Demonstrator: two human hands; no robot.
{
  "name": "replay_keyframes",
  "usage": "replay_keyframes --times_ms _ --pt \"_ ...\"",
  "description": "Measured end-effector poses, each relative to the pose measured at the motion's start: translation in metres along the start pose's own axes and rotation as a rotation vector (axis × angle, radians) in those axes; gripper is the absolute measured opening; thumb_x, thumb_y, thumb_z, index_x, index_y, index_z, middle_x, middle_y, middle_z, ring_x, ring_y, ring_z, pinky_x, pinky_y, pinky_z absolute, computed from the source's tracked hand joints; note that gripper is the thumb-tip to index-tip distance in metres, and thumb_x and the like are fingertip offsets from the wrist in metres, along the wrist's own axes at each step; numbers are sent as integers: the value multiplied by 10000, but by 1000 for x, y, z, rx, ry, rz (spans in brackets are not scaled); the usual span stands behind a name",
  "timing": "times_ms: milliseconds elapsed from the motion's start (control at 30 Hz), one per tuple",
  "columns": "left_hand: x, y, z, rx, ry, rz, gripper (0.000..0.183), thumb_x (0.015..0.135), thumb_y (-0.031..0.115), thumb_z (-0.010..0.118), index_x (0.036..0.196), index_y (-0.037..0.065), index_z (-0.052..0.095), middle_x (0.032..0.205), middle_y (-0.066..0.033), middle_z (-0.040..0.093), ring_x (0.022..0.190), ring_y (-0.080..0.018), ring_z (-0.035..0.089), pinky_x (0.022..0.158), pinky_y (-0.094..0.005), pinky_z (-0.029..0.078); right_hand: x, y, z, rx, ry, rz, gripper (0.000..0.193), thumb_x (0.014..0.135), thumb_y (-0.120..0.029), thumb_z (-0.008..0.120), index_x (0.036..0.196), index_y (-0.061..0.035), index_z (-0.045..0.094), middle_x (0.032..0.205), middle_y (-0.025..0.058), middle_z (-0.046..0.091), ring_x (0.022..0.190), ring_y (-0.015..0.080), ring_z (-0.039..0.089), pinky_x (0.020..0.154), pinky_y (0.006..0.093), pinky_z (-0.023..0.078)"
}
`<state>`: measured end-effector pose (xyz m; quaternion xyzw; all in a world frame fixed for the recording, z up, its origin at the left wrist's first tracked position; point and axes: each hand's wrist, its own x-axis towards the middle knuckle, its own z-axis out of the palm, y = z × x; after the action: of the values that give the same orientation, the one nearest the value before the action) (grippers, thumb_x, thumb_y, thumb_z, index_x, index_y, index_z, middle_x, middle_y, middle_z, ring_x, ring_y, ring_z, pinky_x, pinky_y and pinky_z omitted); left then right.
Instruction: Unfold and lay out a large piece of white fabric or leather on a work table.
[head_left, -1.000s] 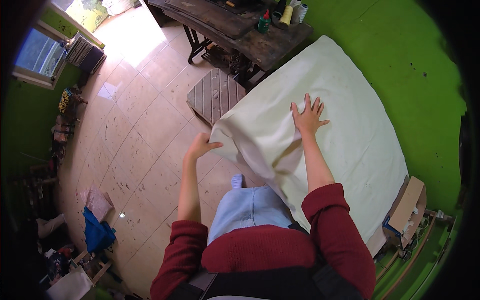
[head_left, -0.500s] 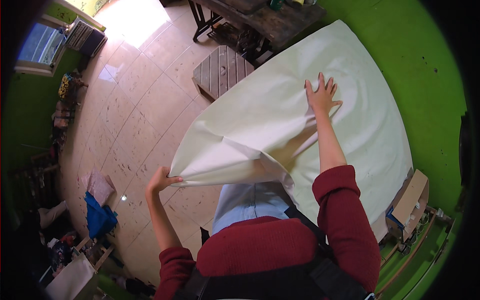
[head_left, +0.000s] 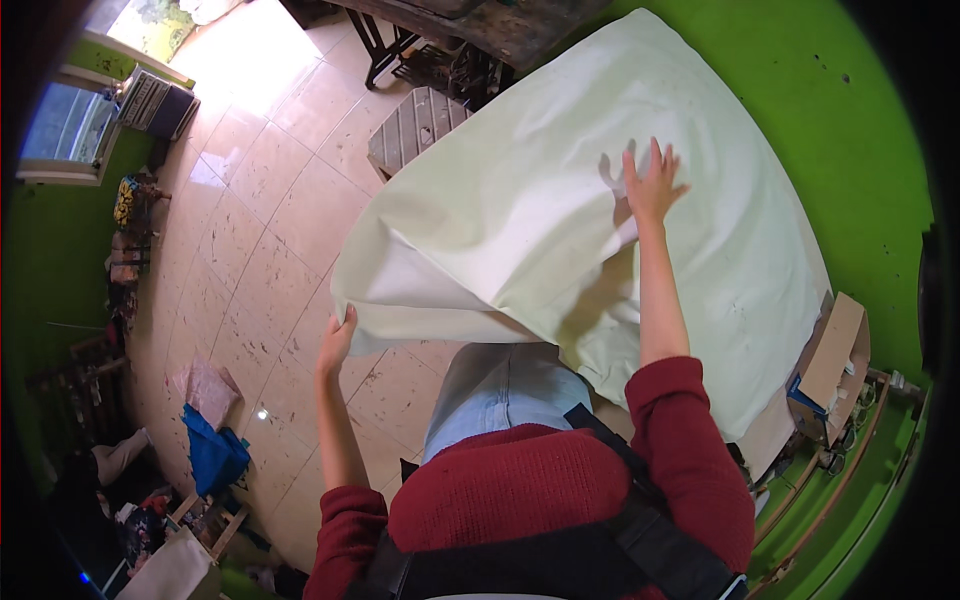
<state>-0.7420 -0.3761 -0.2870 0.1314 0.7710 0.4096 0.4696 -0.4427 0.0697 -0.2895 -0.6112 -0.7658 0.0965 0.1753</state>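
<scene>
A large off-white sheet [head_left: 540, 180], perhaps fabric or vinyl, covers the surface before me and hangs over its left side in loose folds. My left hand [head_left: 338, 338] pinches the sheet's near left corner and holds it up, with a deep fold running from there toward the middle. Over the right part of the sheet, my right hand [head_left: 655, 185] has its fingers spread, and its shadow falls on the material just to the left. It seems to be slightly above the sheet. What lies beneath the sheet is hidden.
A slatted grey stool [head_left: 415, 128] stands beyond the sheet's left edge, near a dark wooden table [head_left: 480, 30]. An open cardboard box [head_left: 830, 370] sits at the right by the green wall [head_left: 850, 130]. Blue cloth [head_left: 213, 452] lies on the tiled floor [head_left: 250, 250] at left.
My left hand has moved up and right with the sheet's corner, which now hangs looser. My right hand, flat on the sheet before, seems to have lifted a little. My view has shifted slightly.
</scene>
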Motion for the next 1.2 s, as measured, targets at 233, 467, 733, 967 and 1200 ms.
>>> replay_keyframes --times_ms 233,467,733,967,1200 --pt "14 20 55 83 -116 32 527 755 346 645 1101 -27 507 1010 -104 570 944 -157 515 810 -297 402 -28 1 -18 -234 -119 196 690 754 -606 428 1338 -266 289 1432 142 120 1321 339 66 951 661 24" --pt "24 2 76 619 -84 -166 372 632 212 750 901 -11 621 778 -80 628 743 -168 591 710 -306 454 -27 -4 -16 -244 -94 188 686 753 -605 427 1338 -276 289 1431 136 133 1322 323 82 967 644 53" --pt "-4 -8 80 -180 124 144 274 857 210 550 1013 -15 538 883 -41 577 813 -121 493 732 -264 401 -26 1 -13 -235 -104 178 673 759 -605 419 1339 -293 279 1435 130 115 1322 328 69 967 643 51" --pt "-29 48 40 59 256 135 315 862 245 545 1002 -37 546 865 -60 591 794 -136 522 713 -272 423 -24 6 -8 -262 -68 174 657 763 -612 406 1332 -306 288 1432 129 119 1318 338 69 953 656 52" --pt "-73 34 -5 306 250 175 248 811 161 560 951 -43 557 769 -71 601 688 -117 500 642 -271 427 -25 5 -7 -246 -51 163 649 765 -610 409 1328 -304 301 1425 138 139 1310 355 83 951 659 64"
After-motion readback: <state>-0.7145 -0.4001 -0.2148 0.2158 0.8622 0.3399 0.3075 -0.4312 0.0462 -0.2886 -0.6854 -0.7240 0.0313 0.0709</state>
